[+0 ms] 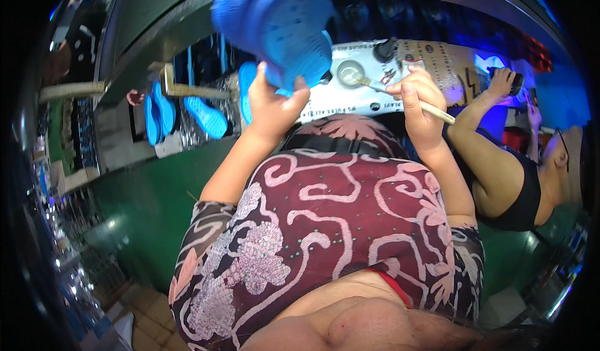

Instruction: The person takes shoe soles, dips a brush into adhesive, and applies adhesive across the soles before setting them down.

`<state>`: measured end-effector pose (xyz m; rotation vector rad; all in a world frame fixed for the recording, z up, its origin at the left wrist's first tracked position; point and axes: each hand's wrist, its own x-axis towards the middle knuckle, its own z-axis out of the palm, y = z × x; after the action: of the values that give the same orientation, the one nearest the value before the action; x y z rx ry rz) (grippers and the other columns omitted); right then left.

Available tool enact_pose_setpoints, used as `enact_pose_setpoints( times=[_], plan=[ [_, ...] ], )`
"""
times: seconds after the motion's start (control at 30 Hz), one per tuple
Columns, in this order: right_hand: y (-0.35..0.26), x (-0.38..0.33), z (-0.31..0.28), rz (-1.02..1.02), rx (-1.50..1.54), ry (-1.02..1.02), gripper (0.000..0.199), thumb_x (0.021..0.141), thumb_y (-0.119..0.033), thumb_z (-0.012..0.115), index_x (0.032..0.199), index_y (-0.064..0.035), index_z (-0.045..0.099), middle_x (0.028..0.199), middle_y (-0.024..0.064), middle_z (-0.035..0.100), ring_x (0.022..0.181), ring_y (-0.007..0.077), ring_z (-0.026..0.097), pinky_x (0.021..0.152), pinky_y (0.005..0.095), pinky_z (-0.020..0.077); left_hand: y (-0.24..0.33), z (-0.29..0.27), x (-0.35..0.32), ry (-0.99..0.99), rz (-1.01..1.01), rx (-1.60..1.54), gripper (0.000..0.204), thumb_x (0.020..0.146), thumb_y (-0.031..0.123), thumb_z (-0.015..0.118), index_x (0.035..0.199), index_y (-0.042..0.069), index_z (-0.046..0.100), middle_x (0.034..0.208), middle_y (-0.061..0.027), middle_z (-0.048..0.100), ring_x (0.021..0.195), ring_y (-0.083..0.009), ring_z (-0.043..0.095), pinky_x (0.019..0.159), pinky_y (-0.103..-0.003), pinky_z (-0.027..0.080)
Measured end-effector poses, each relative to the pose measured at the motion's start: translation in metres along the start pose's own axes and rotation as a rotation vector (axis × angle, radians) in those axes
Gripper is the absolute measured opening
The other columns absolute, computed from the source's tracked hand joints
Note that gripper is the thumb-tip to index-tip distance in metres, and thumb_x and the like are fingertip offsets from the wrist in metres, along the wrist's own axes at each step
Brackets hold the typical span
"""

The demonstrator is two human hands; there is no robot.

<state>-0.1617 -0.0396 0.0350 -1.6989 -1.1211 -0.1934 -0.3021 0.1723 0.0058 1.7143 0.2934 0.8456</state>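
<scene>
My left hand [275, 101] is closed on the lower edge of a blue foam clog [275, 29], raised over the bench and partly smeared by motion. Small dark dots cover part of its surface, and its top is cut off by the picture's edge. A brush [439, 112] with a pale handle is gripped in my right hand [425, 110], thumb and fingers wrapped round it. The brush's tip points left, at a small round pot [351, 73] of pale contents; I cannot tell whether it touches them. The pot stands on a printed white sheet [337, 101].
Blue sole-shaped pieces [206, 118] and a blue pair [160, 113] lie at the left, near a pale wooden bar [194, 91]. A black object [385, 50] stands behind the pot. At the right, a co-worker's hand [502, 84] holds something dark under blue light.
</scene>
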Motion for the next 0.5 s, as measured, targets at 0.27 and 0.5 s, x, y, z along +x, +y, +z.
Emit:
enact_pose_setpoints(
  times=[0.27,0.5],
  plan=[
    [0.017,-0.052,-0.022,0.398,0.085,0.292,0.027,0.089,-0.012,0.051,0.070,0.0032,0.062,0.062,0.0085,0.055,0.058,0.0174,0.053,0.056,0.0277,0.0410,0.052,0.005,0.044,-0.579,-0.552,-0.527,0.067,0.071,0.016,0.069,0.126,-0.002,0.035,0.107,-0.0145,0.056,0.075,-0.0174,0.059,0.062,-0.027,0.048],
    [0.007,-0.071,-0.016,0.590,0.084,0.374,0.027,0.091,-0.012,0.048,0.073,0.0030,0.062,0.066,0.0081,0.058,0.059,0.0144,0.053,0.057,0.0267,0.0420,0.053,0.143,0.176,-1.172,-0.545,-0.846,0.053,0.080,0.013,0.062,0.122,-0.005,0.036,0.106,-0.0227,0.054,0.073,-0.0206,0.063,0.057,-0.027,0.055]
  ],
)
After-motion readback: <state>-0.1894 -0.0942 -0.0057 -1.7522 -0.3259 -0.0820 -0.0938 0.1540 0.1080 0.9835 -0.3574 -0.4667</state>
